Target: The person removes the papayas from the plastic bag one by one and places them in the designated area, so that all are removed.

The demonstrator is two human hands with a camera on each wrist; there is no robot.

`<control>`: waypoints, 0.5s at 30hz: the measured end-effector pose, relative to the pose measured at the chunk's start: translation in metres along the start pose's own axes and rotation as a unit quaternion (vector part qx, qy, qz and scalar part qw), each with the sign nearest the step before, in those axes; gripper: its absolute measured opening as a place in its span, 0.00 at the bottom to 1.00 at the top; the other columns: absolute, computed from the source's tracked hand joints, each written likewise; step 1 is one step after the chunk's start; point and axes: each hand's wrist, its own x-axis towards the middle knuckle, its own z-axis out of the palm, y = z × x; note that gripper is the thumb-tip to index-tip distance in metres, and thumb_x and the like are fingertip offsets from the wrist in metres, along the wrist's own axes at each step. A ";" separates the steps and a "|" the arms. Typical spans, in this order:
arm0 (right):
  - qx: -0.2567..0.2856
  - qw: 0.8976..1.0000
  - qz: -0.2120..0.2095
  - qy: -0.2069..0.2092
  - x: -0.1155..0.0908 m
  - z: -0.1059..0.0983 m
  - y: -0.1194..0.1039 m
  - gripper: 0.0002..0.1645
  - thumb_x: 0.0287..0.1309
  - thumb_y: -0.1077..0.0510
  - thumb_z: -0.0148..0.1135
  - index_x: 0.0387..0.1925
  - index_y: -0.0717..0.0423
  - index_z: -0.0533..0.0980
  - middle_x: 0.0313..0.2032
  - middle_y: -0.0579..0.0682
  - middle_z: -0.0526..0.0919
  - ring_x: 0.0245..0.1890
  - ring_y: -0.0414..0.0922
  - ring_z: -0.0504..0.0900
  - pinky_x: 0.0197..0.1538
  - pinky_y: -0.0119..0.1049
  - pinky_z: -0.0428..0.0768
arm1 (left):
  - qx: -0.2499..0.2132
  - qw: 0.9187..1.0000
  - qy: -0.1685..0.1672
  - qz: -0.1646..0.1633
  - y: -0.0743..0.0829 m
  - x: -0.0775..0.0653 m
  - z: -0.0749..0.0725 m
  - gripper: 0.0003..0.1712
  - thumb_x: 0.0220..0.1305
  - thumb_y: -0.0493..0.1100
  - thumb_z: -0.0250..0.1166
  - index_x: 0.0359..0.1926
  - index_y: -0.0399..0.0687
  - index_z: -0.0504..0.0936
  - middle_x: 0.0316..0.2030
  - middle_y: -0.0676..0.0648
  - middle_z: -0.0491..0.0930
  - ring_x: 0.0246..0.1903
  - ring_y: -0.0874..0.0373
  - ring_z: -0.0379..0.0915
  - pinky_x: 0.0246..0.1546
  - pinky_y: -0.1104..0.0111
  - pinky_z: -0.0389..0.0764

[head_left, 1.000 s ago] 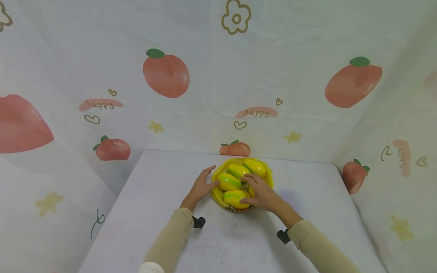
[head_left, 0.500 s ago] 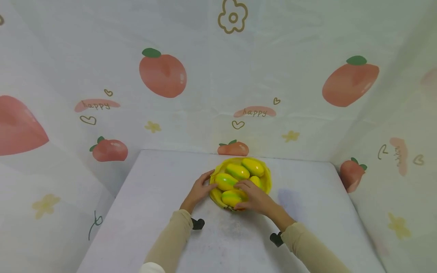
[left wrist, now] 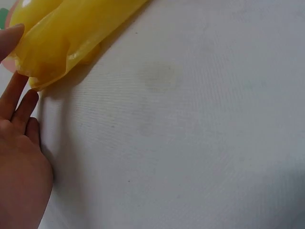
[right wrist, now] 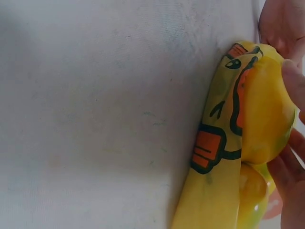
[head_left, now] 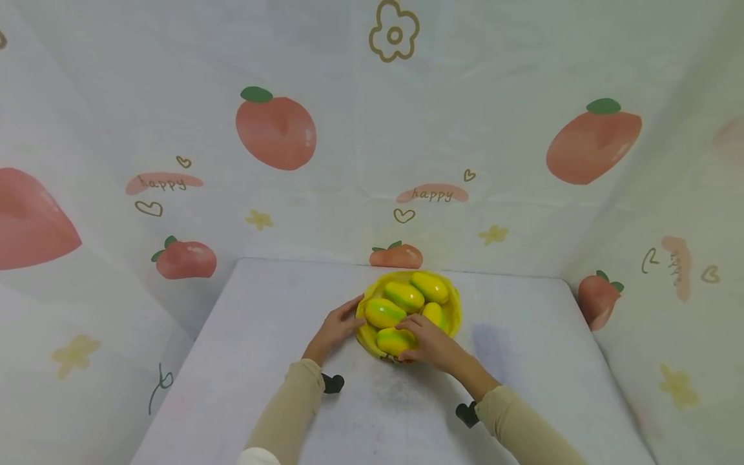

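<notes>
Several yellow-green mangoes lie in a yellow plastic bag (head_left: 456,309), its mouth spread wide like a bowl, on the white table. My right hand (head_left: 433,343) grips the front mango (head_left: 391,341), thumb on the near side and fingers on the far side. In the right wrist view this mango (right wrist: 268,112) shows between thumb and fingers above the bag's cartoon print (right wrist: 224,114). At the bag's left edge is my left hand (head_left: 336,327), fingers extended and touching the bag's outside. The left wrist view shows its fingertips against the thin yellow plastic (left wrist: 71,43).
Other mangoes (head_left: 430,287) fill the back of the bag, with one mango (head_left: 433,314) just beyond my right hand. A fruit-printed white cloth (head_left: 325,206) rises behind the table (head_left: 261,303) and along both sides.
My right hand has come down and left onto the front mango, its fingers closing round it. My left hand has drawn in against the bag's left edge. The head view has shifted slightly.
</notes>
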 end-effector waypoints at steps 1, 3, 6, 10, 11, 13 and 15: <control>0.002 1.000 0.001 0.001 0.001 0.000 0.000 0.34 0.51 0.48 0.79 0.57 0.54 0.78 0.55 0.50 0.79 0.55 0.46 0.78 0.62 0.46 0.81 | -0.002 1.000 -0.002 0.004 0.000 0.000 -0.001 0.35 0.68 0.49 0.67 0.74 0.69 0.69 0.76 0.54 0.65 0.80 0.48 0.53 0.81 0.45 0.51; 0.007 1.000 0.006 0.001 0.002 -0.001 -0.001 0.33 0.50 0.50 0.79 0.58 0.55 0.78 0.56 0.51 0.79 0.55 0.47 0.78 0.62 0.47 0.81 | -0.009 1.000 -0.004 0.012 0.000 0.000 -0.002 0.35 0.67 0.49 0.67 0.74 0.68 0.69 0.76 0.53 0.65 0.80 0.48 0.52 0.81 0.45 0.51; 0.011 1.000 0.020 -0.006 0.003 -0.001 -0.002 0.33 0.50 0.52 0.80 0.58 0.55 0.78 0.56 0.51 0.79 0.56 0.47 0.77 0.63 0.48 0.80 | -0.029 0.999 -0.002 0.017 0.001 0.001 -0.003 0.35 0.67 0.48 0.67 0.73 0.67 0.70 0.76 0.54 0.65 0.80 0.48 0.52 0.81 0.46 0.49; 0.007 1.000 0.023 -0.012 0.004 0.002 -0.001 0.33 0.51 0.54 0.79 0.59 0.55 0.79 0.57 0.52 0.80 0.57 0.49 0.77 0.63 0.49 0.79 | -0.042 0.999 -0.001 0.014 0.000 0.000 -0.002 0.34 0.68 0.47 0.66 0.73 0.65 0.71 0.76 0.53 0.66 0.80 0.48 0.51 0.81 0.45 0.48; 0.006 1.000 0.021 -0.012 0.004 0.003 -0.001 0.32 0.51 0.54 0.79 0.58 0.55 0.79 0.57 0.52 0.80 0.58 0.49 0.77 0.63 0.49 0.79 | -0.044 0.999 0.000 0.012 -0.001 0.000 -0.001 0.34 0.68 0.47 0.66 0.73 0.65 0.71 0.76 0.53 0.66 0.80 0.48 0.51 0.81 0.45 0.48; 0.003 1.000 0.019 -0.011 0.003 0.004 -0.002 0.32 0.52 0.54 0.79 0.58 0.55 0.79 0.57 0.52 0.80 0.58 0.50 0.77 0.64 0.49 0.79 | -0.047 0.999 0.000 0.005 -0.002 -0.001 0.000 0.34 0.67 0.47 0.66 0.73 0.65 0.71 0.76 0.53 0.66 0.80 0.47 0.52 0.81 0.44 0.48; -0.005 1.000 0.014 -0.005 0.002 0.004 -0.003 0.31 0.52 0.54 0.79 0.58 0.56 0.80 0.57 0.53 0.80 0.58 0.50 0.77 0.63 0.50 0.79 | -0.051 0.999 0.000 0.007 -0.003 -0.001 0.000 0.33 0.67 0.47 0.66 0.72 0.65 0.72 0.75 0.53 0.67 0.80 0.47 0.52 0.81 0.44 0.48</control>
